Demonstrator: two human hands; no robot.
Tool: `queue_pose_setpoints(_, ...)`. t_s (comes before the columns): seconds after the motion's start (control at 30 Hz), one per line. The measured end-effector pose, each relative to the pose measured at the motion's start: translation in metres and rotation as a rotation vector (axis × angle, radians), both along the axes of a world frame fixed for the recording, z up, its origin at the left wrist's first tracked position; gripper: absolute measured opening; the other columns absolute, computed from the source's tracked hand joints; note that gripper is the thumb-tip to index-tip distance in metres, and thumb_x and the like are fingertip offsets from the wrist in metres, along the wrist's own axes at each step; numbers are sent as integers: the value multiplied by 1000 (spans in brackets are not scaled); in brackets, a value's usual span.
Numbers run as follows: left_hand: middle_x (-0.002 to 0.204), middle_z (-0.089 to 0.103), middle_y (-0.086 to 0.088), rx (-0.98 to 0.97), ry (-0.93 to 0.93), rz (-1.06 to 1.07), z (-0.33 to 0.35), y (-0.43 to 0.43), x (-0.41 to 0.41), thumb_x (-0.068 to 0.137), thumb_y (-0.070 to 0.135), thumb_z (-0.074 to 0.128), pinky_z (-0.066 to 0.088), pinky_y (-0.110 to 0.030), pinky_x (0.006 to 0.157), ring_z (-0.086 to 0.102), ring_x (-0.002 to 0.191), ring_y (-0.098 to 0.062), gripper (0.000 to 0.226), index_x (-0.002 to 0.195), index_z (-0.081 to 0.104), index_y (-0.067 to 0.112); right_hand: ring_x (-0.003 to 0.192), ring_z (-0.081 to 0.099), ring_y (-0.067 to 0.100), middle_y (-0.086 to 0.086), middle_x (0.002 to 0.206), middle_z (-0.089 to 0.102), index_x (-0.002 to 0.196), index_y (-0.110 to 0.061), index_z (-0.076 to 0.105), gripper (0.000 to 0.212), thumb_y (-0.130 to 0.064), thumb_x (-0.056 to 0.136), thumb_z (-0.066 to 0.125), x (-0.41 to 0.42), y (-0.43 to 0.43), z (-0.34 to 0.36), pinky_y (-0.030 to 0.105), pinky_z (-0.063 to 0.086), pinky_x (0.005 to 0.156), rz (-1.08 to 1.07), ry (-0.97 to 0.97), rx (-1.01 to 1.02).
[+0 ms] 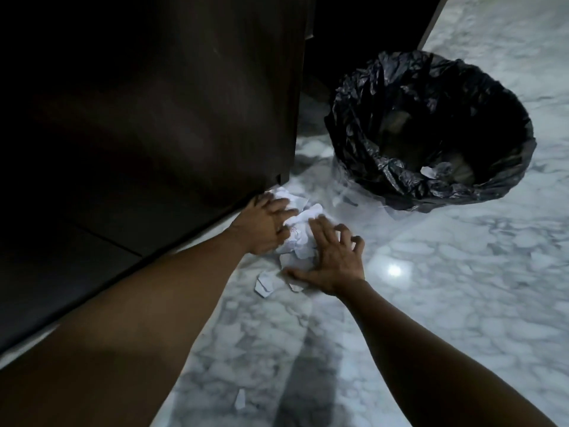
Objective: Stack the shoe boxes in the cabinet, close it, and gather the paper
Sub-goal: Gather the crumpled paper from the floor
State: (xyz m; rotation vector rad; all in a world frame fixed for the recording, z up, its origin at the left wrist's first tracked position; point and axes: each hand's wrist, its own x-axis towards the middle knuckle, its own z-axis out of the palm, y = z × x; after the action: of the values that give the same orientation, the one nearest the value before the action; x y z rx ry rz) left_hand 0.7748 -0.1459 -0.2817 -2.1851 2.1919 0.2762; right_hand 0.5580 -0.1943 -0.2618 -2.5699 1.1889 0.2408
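Note:
A heap of crumpled white paper (300, 223) lies on the marble floor at the foot of the dark cabinet (154, 118), whose door is closed. My left hand (266, 224) rests on the heap's left side with fingers curled into the paper. My right hand (331, 257) presses on the right side, fingers spread and bent, thumb flat on the floor. Small torn scraps (263, 283) lie just in front of the heap, and one more scrap (240, 399) sits nearer to me. No shoe boxes are in sight.
A round bin lined with a black plastic bag (431, 127) stands right of the cabinet, a paper scrap (428, 172) on its near rim. The white marble floor (446, 288) stretches to the right and front. The cabinet base runs along my left arm.

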Motion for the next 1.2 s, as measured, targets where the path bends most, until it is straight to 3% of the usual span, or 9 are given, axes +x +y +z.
queue_pose_setpoints(0.13, 145, 49, -7, -36, 124, 95, -6, 42, -5, 95, 45, 29, 29, -50, 115, 37, 141, -31, 56, 141, 52, 21, 148, 7, 25, -12, 165, 5, 156, -33, 15, 123, -104, 55, 19, -12, 8, 3, 47, 12, 117, 69, -29, 12)
queue_pose_setpoints(0.27, 150, 45, -4, -119, 306, 277, 1, 114, -43, 95, 44, 32, 27, -50, 117, 30, 144, -32, 55, 140, 54, 22, 153, -4, 25, -8, 166, 8, 156, -28, 21, 111, -95, 69, 33, -45, 32, 0, 49, 3, 123, 160, -109, 77)
queue_pose_setpoints(0.37, 148, 48, -1, -161, 316, 342, 7, 160, -71, 95, 43, 37, 28, -54, 115, 32, 143, -28, 52, 138, 55, 23, 150, -22, 17, -5, 166, -6, 159, -26, 8, 112, -92, 73, 35, -73, 58, 1, 54, -1, 122, 232, -127, 112)
queue_pose_setpoints(0.47, 151, 43, 2, -193, 271, 389, 16, 196, -87, 94, 48, 39, 16, -53, 120, 28, 146, -25, 57, 146, 45, 26, 149, -27, 19, -7, 164, -19, 158, -32, -6, 114, -95, 70, 33, -97, 76, 10, 59, -16, 117, 171, -109, 76)
queue_pose_setpoints(0.67, 161, 25, 6, -49, 301, 336, 14, 230, -85, 92, 70, 35, 9, -50, 123, 6, 153, -19, 73, 154, 28, 32, 148, -27, 31, 2, 164, -19, 153, -34, -19, 134, -104, 54, 38, -114, 112, 12, 70, -4, 114, 188, -2, 79)
queue_pose_setpoints(0.83, 150, 42, 2, -113, 242, 372, 10, 224, -89, 95, 61, 36, 18, -52, 120, 28, 146, -25, 63, 148, 42, 27, 150, -15, 41, 9, 166, -11, 158, -27, -1, 142, -107, 47, 34, -80, 166, 10, 76, -4, 110, 140, -62, 94)
queue_pose_setpoints(0.97, 133, 50, -1, -212, 164, 459, 7, 206, -93, 88, 67, 47, 16, -55, 118, 41, 129, -25, 61, 133, 58, 26, 150, -4, 43, 12, 166, 1, 156, -28, -14, 135, -104, 54, 32, -51, 194, 4, 79, 3, 107, 73, -88, 47)
queue_pose_setpoints(1.07, 133, 49, -5, -245, 217, 547, -1, 192, -92, 74, 71, 63, 22, -55, 115, 41, 128, -26, 62, 115, 64, 25, 151, -4, 41, 9, 166, 2, 156, -27, -12, 126, -99, 63, 34, -55, 182, -2, 79, 2, 107, -23, -83, 16)
queue_pose_setpoints(1.2, 132, 51, -7, -326, 268, 564, -9, 191, -86, 76, 50, 63, 34, -47, 107, 46, 124, -31, 46, 108, 63, 17, 152, -8, 37, 4, 167, -6, 158, -27, -3, 112, -93, 74, 31, -79, 142, -3, 76, -2, 110, -32, -55, -41)
